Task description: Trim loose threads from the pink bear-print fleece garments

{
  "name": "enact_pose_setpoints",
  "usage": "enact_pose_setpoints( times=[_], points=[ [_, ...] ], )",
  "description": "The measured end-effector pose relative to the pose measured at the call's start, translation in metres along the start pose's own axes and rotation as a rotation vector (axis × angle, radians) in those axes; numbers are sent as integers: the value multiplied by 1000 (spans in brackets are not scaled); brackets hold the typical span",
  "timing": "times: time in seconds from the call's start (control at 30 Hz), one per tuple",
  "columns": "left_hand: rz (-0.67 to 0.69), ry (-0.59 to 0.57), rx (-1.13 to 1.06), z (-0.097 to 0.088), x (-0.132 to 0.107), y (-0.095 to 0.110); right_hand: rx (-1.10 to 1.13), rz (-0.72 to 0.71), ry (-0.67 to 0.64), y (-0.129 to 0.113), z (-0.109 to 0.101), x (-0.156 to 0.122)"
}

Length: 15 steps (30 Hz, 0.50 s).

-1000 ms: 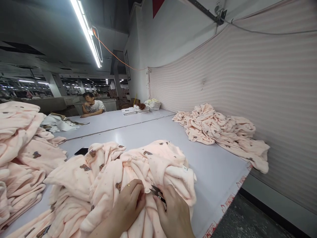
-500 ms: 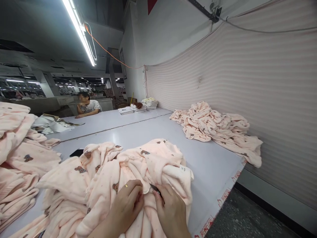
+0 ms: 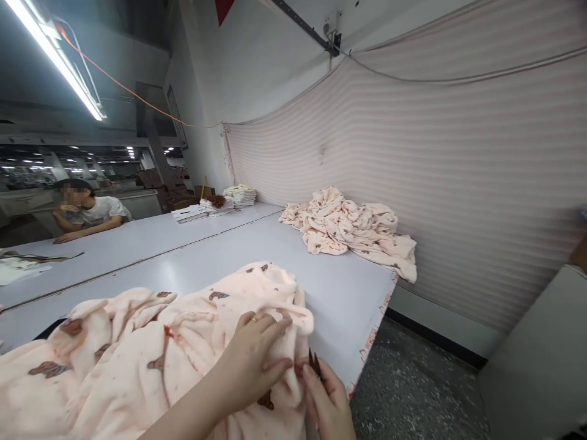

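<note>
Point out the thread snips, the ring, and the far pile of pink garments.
thread snips (image 3: 315, 363), head view, on the dark blades.
ring (image 3: 255, 318), head view, on the gold band.
far pile of pink garments (image 3: 343, 229), head view, on its middle folds.

The pink garment (image 3: 151, 354) is looking like soft, fuzzy fleece, totally matt. The table (image 3: 275, 256) is showing smooth and slightly glossy, and the floor (image 3: 413, 391) is looking rough and speckled.

No text, label, brand or number can be read here. Red printed marks run along the front edge of the white table (image 3: 367, 351), but they are too small and blurred to make out. The red panel (image 3: 223, 7) high on the wall shows no legible characters either.
</note>
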State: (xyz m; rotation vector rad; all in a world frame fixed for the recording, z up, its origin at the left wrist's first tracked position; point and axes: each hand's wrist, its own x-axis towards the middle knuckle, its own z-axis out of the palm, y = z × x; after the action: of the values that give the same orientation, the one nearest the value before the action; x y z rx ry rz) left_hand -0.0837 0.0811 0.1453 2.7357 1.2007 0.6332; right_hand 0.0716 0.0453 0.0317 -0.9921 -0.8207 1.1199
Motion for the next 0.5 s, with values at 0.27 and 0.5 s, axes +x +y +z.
enact_pose_setpoints(
  times=[0.27, 0.5],
  points=[
    [-107, -95, -88, 24, -11, 8, -267, -109, 79, -8, -16, 61],
    [-552, -187, -667, 13, -12, -21, -237, -160, -187, -28, 6, 61]
  ],
)
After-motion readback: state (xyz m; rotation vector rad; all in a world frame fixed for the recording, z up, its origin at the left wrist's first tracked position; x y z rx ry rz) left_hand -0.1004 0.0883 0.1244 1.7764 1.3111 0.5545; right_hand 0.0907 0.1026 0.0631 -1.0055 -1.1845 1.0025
